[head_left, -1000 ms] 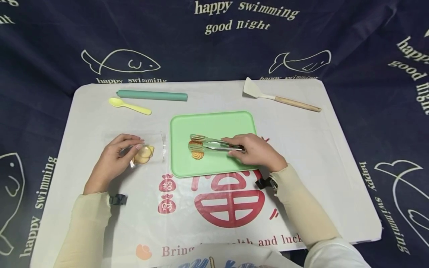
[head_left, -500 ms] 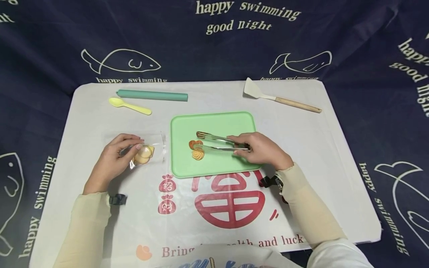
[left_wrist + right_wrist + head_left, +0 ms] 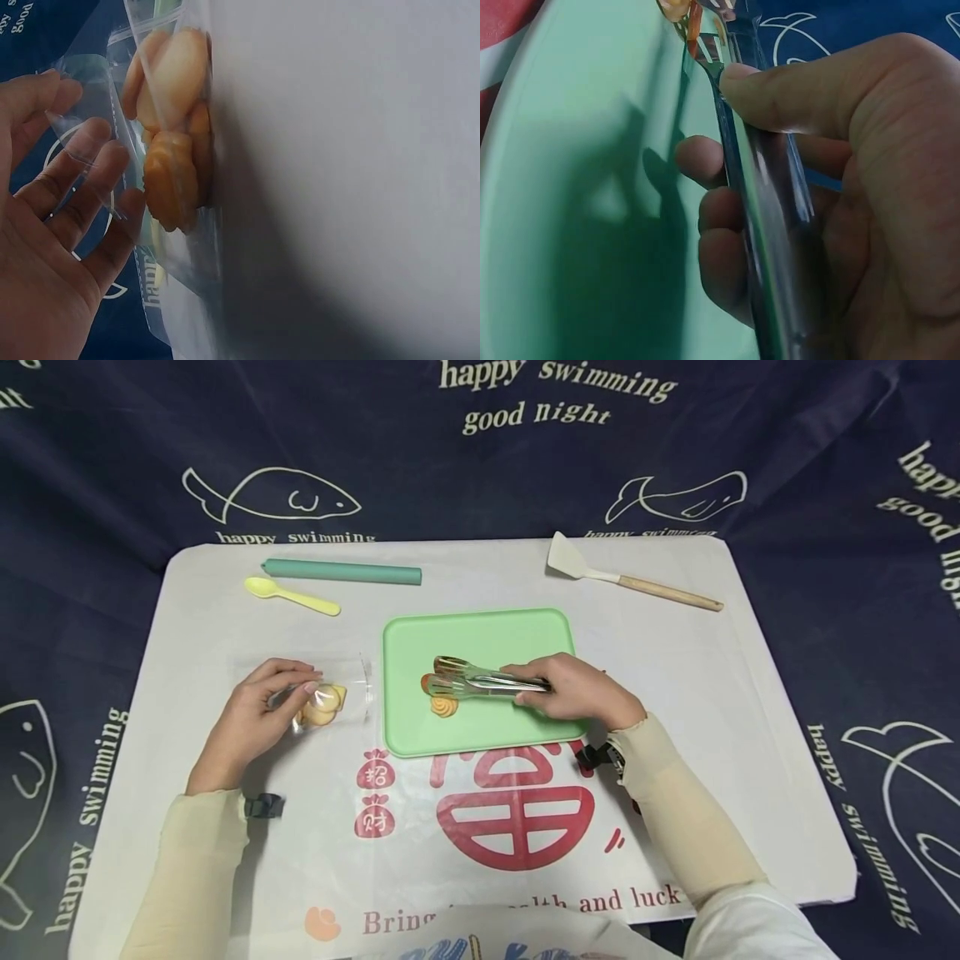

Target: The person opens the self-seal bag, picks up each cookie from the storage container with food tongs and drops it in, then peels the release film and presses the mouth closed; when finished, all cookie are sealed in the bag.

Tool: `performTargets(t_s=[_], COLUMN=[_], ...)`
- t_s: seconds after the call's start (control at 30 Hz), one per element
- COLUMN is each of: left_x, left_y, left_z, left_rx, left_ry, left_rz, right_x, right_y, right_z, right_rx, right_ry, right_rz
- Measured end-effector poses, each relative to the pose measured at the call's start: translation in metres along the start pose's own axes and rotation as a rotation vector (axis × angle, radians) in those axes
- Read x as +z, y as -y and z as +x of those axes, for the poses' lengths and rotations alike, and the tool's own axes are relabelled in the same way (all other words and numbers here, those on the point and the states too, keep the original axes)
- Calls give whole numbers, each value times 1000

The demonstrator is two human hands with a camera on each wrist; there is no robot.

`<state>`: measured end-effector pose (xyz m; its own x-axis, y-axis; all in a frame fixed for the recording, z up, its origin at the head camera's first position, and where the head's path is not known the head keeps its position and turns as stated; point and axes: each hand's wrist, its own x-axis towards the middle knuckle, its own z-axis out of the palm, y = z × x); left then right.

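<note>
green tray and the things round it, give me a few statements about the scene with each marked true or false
1. A swirl biscuit lies on the green tray. True.
2. The yellow spoon lies on the green tray. False: it lies on the table, beside the teal rod.
3. The right hand grips metal tongs. True.
4. The spatula has a green handle. False: its handle is wood-coloured.
5. The left hand is at a clear bag with biscuits inside. True.
</note>
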<state>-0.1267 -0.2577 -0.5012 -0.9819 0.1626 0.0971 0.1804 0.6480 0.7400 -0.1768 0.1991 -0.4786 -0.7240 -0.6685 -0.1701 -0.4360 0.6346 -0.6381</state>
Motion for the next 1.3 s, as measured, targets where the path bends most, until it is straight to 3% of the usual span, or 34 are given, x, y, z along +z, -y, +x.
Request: performTargets(t_s=[0.4,0.63,0.87,1.3], left_x=[-2,-3,-2,-2], left_y=[-2,-1,-1,0], left_z=[1,0,0,-3], left_rx=[14,11,11,-18], left_ry=[-6,-13,-8,-4], left_rz=[-5,-4,-16,-10], right_x=[0,4,8,18], right_y=[-1,8,17,34], right_z=[-2,13,25,22], right_rx=[-12,-58,-89,-83], right_ry=[-40,-53,-48,-37], right_rz=[15,23,-31,-189])
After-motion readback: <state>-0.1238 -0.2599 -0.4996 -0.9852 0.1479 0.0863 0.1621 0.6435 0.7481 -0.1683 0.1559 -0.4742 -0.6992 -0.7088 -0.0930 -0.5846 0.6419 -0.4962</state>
